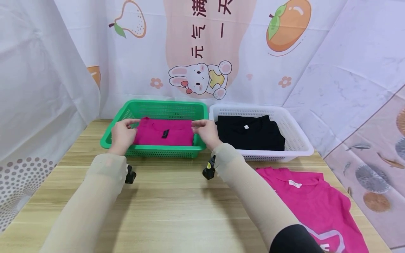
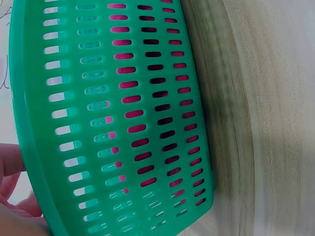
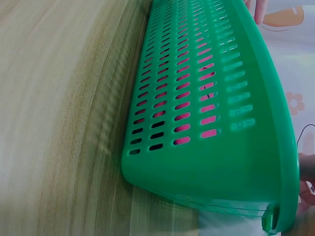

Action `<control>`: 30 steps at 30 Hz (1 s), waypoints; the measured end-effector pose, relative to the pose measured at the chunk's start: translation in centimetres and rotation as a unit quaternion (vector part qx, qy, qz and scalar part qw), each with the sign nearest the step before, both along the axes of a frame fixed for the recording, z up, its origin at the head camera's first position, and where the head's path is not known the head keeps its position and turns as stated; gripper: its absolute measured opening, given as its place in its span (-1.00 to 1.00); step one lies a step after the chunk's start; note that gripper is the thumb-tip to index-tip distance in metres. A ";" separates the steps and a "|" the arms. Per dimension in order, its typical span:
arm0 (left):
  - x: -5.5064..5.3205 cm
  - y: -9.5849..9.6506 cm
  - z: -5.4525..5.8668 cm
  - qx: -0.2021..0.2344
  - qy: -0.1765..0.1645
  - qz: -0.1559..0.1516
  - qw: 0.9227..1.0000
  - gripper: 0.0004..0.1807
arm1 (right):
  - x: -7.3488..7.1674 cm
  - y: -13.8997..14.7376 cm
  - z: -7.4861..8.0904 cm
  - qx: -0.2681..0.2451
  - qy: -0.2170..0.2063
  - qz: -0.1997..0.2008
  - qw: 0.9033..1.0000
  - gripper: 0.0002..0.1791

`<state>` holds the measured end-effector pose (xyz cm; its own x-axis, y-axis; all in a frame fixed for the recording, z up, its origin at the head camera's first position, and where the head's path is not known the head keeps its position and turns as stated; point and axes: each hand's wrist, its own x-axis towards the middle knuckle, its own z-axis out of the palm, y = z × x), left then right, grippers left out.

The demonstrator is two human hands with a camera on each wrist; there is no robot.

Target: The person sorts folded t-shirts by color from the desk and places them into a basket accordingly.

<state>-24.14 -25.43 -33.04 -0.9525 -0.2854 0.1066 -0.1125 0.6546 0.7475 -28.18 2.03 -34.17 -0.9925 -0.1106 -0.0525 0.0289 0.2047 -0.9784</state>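
A folded magenta T-shirt (image 1: 174,135) with a dark neck label lies flat inside the green plastic basket (image 1: 164,151). Over the basket's left end is my left hand (image 1: 123,133), its fingers extended inward near the shirt's left side. My right hand (image 1: 206,133) is at the opposite end, fingers pointing in at the shirt's right edge. Neither hand visibly grips the cloth; whether the fingertips touch it cannot be made out. In the left wrist view, the basket's slotted wall (image 2: 123,118) hides most of the hand. The right wrist view likewise shows only some fingers (image 3: 306,179) behind the rim.
Right of the green basket stands a white basket (image 1: 297,140) with a folded black T-shirt (image 1: 250,135) inside. Another magenta T-shirt (image 1: 313,200) lies spread on the wooden table (image 1: 177,211) at the right. A printed curtain (image 1: 139,70) hangs close behind both baskets.
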 end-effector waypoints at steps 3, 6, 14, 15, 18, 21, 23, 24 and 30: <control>0.1 0.1 0.2 0.005 -0.006 -0.008 1.000 -0.57 | 0.1 0.3 0.1 -0.003 0.000 0.001 1.000 -0.67; 0.1 0.4 0.5 0.015 -0.016 -0.016 1.000 -0.57 | 0.3 0.6 0.3 -0.015 -0.004 0.013 1.000 -0.67; 0.4 1.9 1.3 0.048 -0.002 -0.053 0.997 -0.54 | 1.4 1.3 1.6 -0.079 0.004 0.071 0.994 -0.59; 0.5 2.1 1.4 0.049 0.002 -0.056 0.997 -0.53 | 1.6 1.4 1.8 -0.081 0.007 0.072 0.994 -0.59; 0.9 2.9 1.5 0.055 0.017 -0.066 0.996 -0.52 | 2.2 1.7 2.6 -0.089 0.019 0.075 0.993 -0.60; 1.4 3.8 1.7 0.064 0.028 -0.077 0.995 -0.50 | 2.8 2.0 3.3 -0.089 0.027 0.078 0.993 -0.60; 1.8 4.3 1.8 0.073 0.035 -0.085 0.993 -0.50 | 3.1 2.2 3.6 -0.083 0.031 0.083 0.993 -0.60; 2.0 4.6 1.9 0.079 0.039 -0.089 0.992 -0.49 | 3.3 2.3 3.8 -0.079 0.032 0.086 0.993 -0.60; 3.0 6.3 2.2 0.099 0.055 -0.109 0.988 -0.50 | 4.3 3.4 4.3 -0.068 0.048 0.099 0.992 -0.60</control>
<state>-21.13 -19.13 -30.81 -0.9793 -0.1013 0.1751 0.1032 0.4942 0.8632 -23.86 5.46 -29.85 -0.9504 -0.3032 0.0695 -0.0927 0.0629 -0.9937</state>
